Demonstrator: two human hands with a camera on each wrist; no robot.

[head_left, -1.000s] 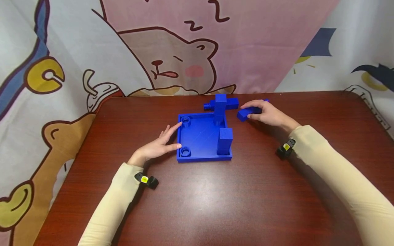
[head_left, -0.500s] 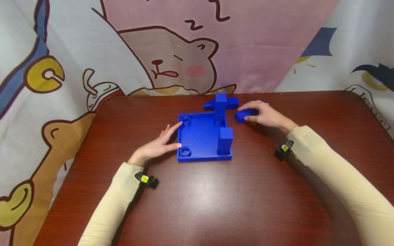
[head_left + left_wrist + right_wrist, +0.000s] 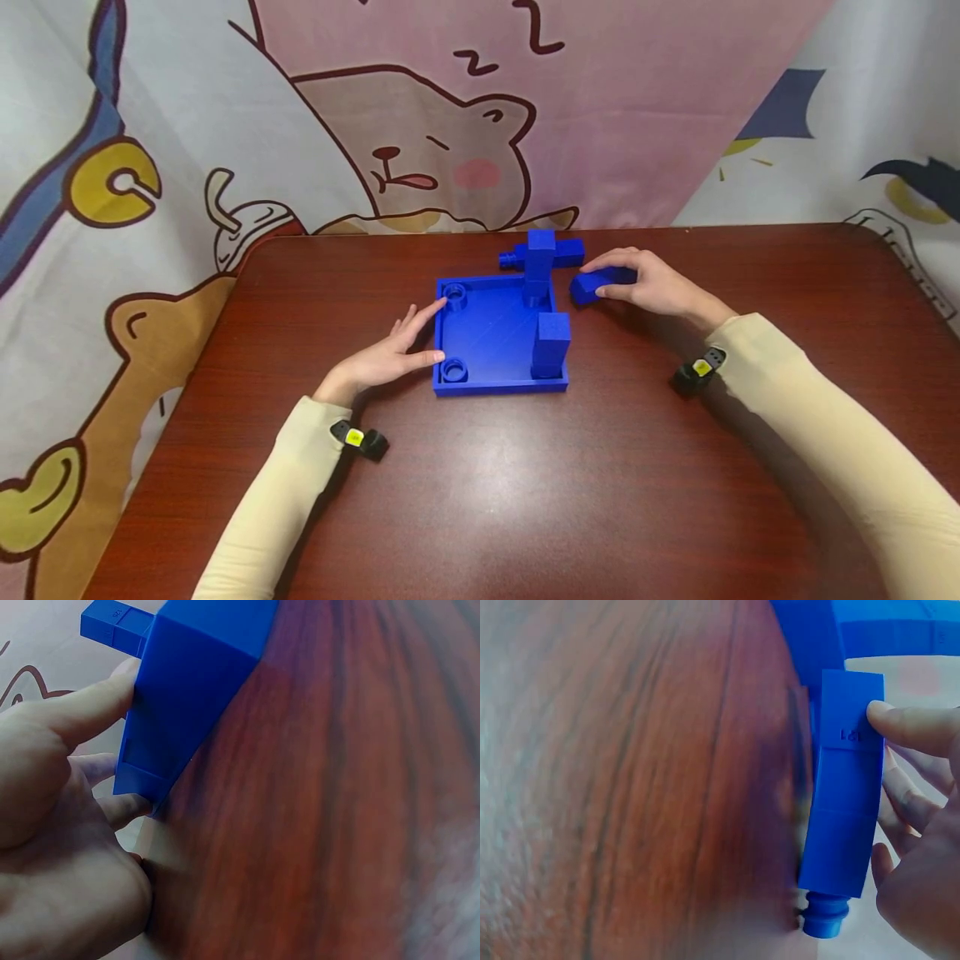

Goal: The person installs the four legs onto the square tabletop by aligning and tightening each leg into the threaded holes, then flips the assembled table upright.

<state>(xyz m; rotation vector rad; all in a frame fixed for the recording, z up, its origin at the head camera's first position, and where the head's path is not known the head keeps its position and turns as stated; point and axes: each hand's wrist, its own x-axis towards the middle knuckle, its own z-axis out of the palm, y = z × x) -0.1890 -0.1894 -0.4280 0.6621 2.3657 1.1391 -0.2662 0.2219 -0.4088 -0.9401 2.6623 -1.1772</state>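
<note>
A blue square tray-like base (image 3: 487, 337) lies on the table, with a round socket (image 3: 455, 306) at each left corner. Two blue square posts stand upright at its right side, a back post (image 3: 540, 258) and a front post (image 3: 551, 346). My left hand (image 3: 378, 358) rests its straightened thumb and fingers along the base's left wall. Right of the base, my right hand (image 3: 654, 285) pinches a blue square leg (image 3: 587, 288) between thumb and fingers. In the right wrist view the leg (image 3: 847, 787) shows a ridged round plug (image 3: 823, 916) at one end.
Behind the base another blue square leg (image 3: 567, 252) lies on its side, its ridged end (image 3: 507, 260) pointing left. The dark wooden table (image 3: 487, 492) runs back to a printed curtain (image 3: 600, 125). A black wrist camera (image 3: 693, 375) sits below the right hand.
My right hand has shifted slightly left and nearer with the leg, which has turned so its far end is now hidden behind the hand. The left hand and base stay put.
</note>
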